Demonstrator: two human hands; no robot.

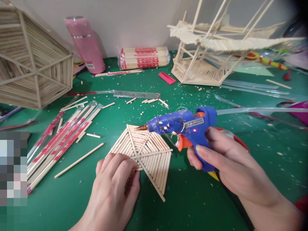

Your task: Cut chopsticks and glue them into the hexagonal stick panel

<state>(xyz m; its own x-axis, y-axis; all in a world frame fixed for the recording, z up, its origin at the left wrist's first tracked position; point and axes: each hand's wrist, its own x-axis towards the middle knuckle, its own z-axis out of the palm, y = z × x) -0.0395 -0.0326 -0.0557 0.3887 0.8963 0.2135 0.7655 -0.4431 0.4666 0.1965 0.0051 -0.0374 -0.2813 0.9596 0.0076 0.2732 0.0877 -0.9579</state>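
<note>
My right hand (226,163) grips the handle of a blue hot glue gun (183,126) with an orange trigger; its copper nozzle points left over a flat hexagonal panel of glued wooden sticks (146,154) lying on the green mat (192,199). A clear glue stick juts from the gun's back toward the right. My left hand (115,186) presses down on the panel's near left corner, fingers curled together over short sticks there. What lies under those fingers is partly hidden.
Wrapped chopsticks (60,141) and loose sticks lie at left. A large stick-built hexagon (31,61) stands far left, a pink bottle (85,45) and a chopstick pack (143,57) at the back, a stick pavilion model (207,54) back right, a metal ruler (137,94) mid-table.
</note>
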